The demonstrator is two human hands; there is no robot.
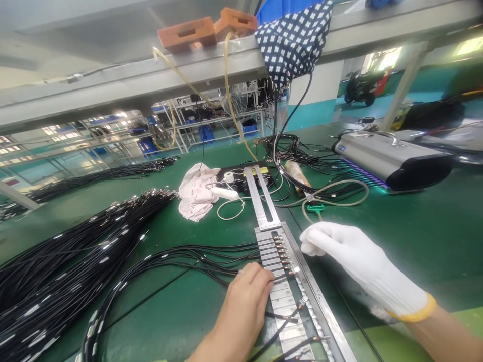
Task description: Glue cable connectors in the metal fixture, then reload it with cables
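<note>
A slotted metal fixture [281, 296] runs lengthwise across the bench in front of me. Several black cables [211, 251] lie across its slots, their stripped ends lined up along a metal rail [315, 289]. My left hand [247, 294], bare, is closed over the fixture with its fingers pinched on one black cable [284, 276]. To the right of the rail, my right hand [339, 246] wears a white knitted glove and hovers apart from the fixture. Its fingers are curled together; what they hold, if anything, is hidden. More loose cable ends cross the near part of the fixture.
Thick bundles of black cable [90, 251] cover the bench's left side. A crumpled pale cloth [198, 193], a black control box [241, 177] and a tube dispenser lie ahead. A silver lamp unit [392, 156] glows violet at right. Overhead runs a shelf beam [124, 83].
</note>
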